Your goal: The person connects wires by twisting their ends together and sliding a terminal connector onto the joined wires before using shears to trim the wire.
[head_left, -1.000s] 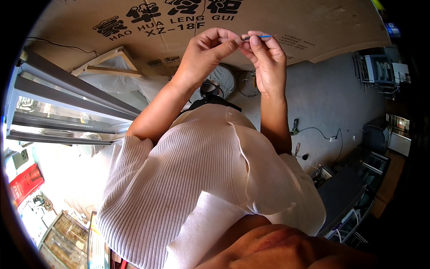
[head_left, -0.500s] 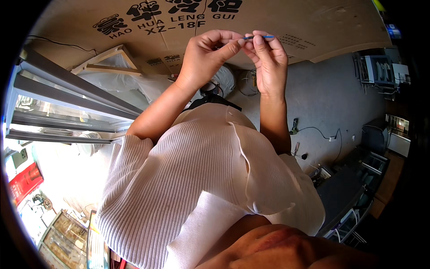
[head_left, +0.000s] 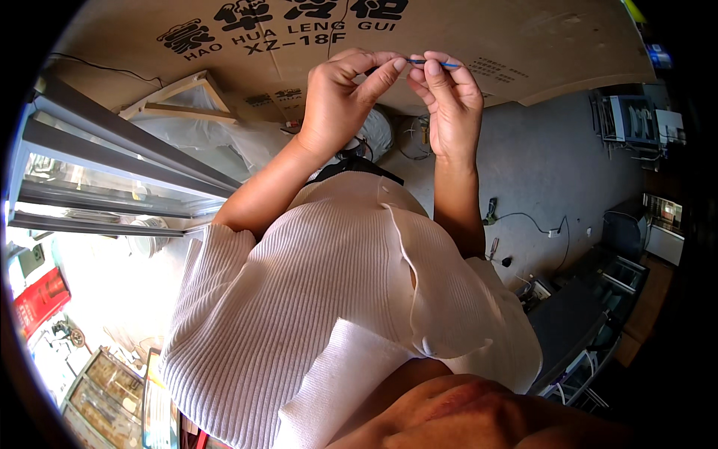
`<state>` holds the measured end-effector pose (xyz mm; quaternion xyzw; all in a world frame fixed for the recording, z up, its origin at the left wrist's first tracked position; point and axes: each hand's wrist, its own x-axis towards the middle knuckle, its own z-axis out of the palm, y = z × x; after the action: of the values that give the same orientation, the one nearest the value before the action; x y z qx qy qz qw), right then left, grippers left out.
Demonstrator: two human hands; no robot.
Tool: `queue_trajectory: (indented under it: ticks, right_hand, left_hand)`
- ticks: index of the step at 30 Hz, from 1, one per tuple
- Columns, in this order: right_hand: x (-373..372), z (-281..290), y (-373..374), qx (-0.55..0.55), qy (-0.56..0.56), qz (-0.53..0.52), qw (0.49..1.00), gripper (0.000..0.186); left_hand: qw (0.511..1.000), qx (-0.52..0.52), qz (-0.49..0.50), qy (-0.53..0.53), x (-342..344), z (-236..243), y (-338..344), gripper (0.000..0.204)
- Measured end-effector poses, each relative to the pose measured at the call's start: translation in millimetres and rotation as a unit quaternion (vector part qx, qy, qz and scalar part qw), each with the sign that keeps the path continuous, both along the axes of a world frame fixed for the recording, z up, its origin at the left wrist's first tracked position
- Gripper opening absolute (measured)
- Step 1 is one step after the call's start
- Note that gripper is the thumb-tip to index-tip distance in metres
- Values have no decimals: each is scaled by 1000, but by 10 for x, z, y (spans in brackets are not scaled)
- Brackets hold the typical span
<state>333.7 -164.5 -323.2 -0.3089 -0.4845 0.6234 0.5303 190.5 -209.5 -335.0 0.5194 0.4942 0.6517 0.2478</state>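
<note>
A thin dark wire-like piece with a bright blue section (head_left: 450,65) spans my fingertips in front of a large brown cardboard box (head_left: 508,30) with black printing. My left hand (head_left: 336,105) pinches its dark left end between thumb and index finger. My right hand (head_left: 454,112) grips it farther right between thumb and fingers, the other fingers curled below. Both hands are raised above my white ribbed shirt.
A grey metal frame with glass (head_left: 123,150) stands at left beside a wooden frame (head_left: 187,108) with plastic sheeting. On the grey floor at right lie a tool (head_left: 491,212) and cords. A black cabinet (head_left: 568,329) and metal equipment (head_left: 628,120) line the right side.
Both hands have shifted slightly right since the earliest frame, still pinching the thin piece. Its blue end sits a little farther right and lower.
</note>
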Motion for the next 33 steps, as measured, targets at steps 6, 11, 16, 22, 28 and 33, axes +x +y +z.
queue_trajectory:
  ticks: [6,11,16,22,28,33]
  right_hand:
    - [1,-3,-13,14,-12,0,1000,15]
    - [-19,-6,-25,8,-5,-11,1000,13]
    - [-25,-4,-24,-8,1,-19,1000,12]
    - [-18,-9,-21,-27,14,-15,999,11]
    - [-13,-25,-13,-37,19,-5,999,11]
    - [-11,-36,-9,-17,7,-4,1000,12]
  left_hand:
    - [999,8,29,28,-5,-3,5,15]
    - [999,3,25,24,-12,0,5,15]
    - [999,29,21,33,-12,13,9,14]
    - [999,27,13,32,-8,49,-14,13]
    - [998,28,20,57,-24,61,-15,12]
    - [999,-33,-13,26,-45,40,-23,12]
